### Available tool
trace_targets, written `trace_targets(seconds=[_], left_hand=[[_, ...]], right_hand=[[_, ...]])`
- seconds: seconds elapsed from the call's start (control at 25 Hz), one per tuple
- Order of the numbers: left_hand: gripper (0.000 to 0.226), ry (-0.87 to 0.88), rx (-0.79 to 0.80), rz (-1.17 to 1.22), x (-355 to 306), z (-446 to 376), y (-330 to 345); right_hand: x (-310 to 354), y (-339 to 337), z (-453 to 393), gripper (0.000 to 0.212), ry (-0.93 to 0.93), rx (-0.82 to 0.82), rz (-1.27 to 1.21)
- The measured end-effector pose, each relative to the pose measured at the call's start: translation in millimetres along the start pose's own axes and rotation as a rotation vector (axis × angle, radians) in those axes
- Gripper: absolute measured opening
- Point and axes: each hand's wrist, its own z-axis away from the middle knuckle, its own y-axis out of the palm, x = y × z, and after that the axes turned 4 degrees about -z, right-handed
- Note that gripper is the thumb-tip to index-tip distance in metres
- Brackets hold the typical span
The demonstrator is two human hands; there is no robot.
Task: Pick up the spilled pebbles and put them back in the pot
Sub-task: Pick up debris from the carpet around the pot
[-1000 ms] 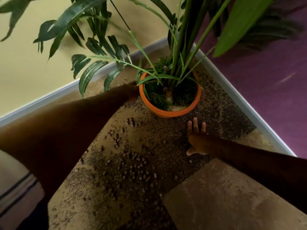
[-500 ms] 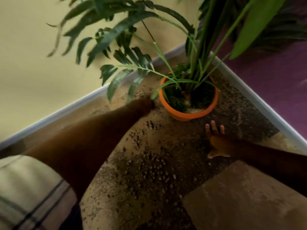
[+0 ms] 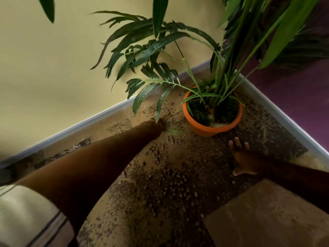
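Note:
An orange pot [image 3: 203, 128] with a tall green plant stands in the floor corner. Small round pebbles [image 3: 178, 180] lie scattered over the floor in front of it, mixed with dark grit. My left hand [image 3: 155, 126] reaches far forward to the floor left of the pot, under a drooping leaf; its fingers are hidden, so what it holds is unclear. My right hand [image 3: 240, 157] rests flat on the floor just below the pot, fingers spread, nothing in it.
A yellow wall [image 3: 53, 77] with a pale baseboard [image 3: 89, 122] runs along the left, a purple wall [image 3: 293, 97] along the right. Long plant fronds [image 3: 151, 49] hang over the floor left of the pot. A bare tan floor patch [image 3: 267, 216] lies at lower right.
The view has shifted left and up, so the pot sits further right. My left hand has drawn away from the pot's rim to the floor left of it. My right hand stays flat.

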Motion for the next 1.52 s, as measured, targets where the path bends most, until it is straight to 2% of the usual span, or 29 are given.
trace_targets(seconds=[0.12, 0.24, 0.36, 0.48, 0.52, 0.6, 0.72, 0.8, 0.88, 0.96, 1.12, 1.24, 1.4, 1.52], left_hand=[[0.036, -0.009, 0.044, 0.072, 6, 0, -3], [0.054, 0.056, 0.021, -0.075, 10, -6, -5], [0.057, 0.101, 0.048, -0.203, 11, -11, -1], [0.059, 0.178, -0.146, -0.231, 3, -8, 6], [0.061, 0.209, -0.147, -0.217, 0, -7, 9], [0.057, 0.251, -0.045, -0.306, -7, -6, 12], [0.088, 0.236, 0.059, -0.484, -23, 1, 22], [0.096, 0.212, 0.127, -0.484, -30, 10, 30], [0.083, 0.189, 0.157, -0.432, -29, 14, 34], [0.059, 0.228, 0.139, -0.412, -32, 11, 28], [0.033, 0.321, 0.034, -0.36, -48, 8, 7], [0.008, 0.29, 0.005, -0.094, -52, 4, -8], [0.014, 0.216, -0.098, 0.195, -48, 4, -32], [0.029, 0.149, -0.057, 0.557, -48, 12, -45]], right_hand=[[3, -4, 3, 0.124, 0.022, 0.016, -0.034], [2, -3, 4, 0.122, 0.015, 0.023, -0.025], [5, -3, 5, 0.123, 0.036, 0.026, -0.012], [7, -1, 4, 0.123, 0.06, 0.029, 0.022], [8, -2, 3, 0.123, 0.07, 0.036, 0.016], [10, -5, 2, 0.123, 0.082, 0.05, 0.002], [11, -6, 2, 0.123, 0.098, 0.058, 0.01], [13, -6, 4, 0.122, 0.107, 0.06, -0.006], [14, -6, 5, 0.121, 0.103, 0.058, -0.01], [14, -8, 7, 0.121, 0.1, 0.06, -0.016], [16, -9, 10, 0.12, 0.112, 0.078, -0.007], [19, -11, 13, 0.119, 0.124, 0.088, 0.012], [23, -14, 18, 0.118, 0.128, 0.089, 0.007], [26, -14, 23, 0.117, 0.124, 0.084, 0.015]])
